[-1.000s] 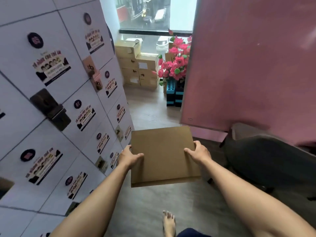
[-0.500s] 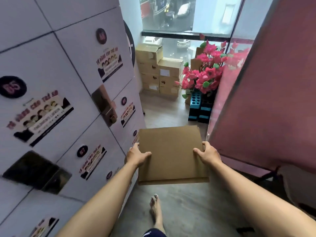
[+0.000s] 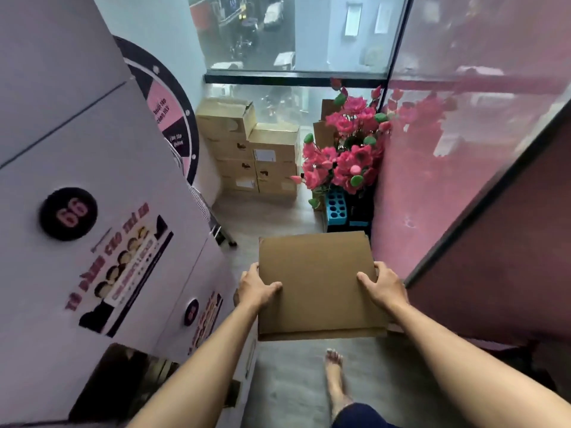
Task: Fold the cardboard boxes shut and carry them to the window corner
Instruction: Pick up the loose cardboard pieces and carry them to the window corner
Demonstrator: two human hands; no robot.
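**Narrow aisle, box in both hands**

Grey floor (image 3: 287, 393) runs between white lockers (image 3: 92, 186) and pink wall (image 3: 482, 168). Your left hand (image 3: 258, 287) and right hand (image 3: 384, 285) clamp opposite edges of the closed cardboard box (image 3: 318, 284), keeping it level. Ahead, clear floor leads to stacked boxes (image 3: 250, 149) beside flowers (image 3: 343, 156) under the window (image 3: 296, 32).

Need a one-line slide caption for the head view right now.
Both hands, left hand and right hand, grip a flat brown cardboard box facing stacked tan cartons by the window.
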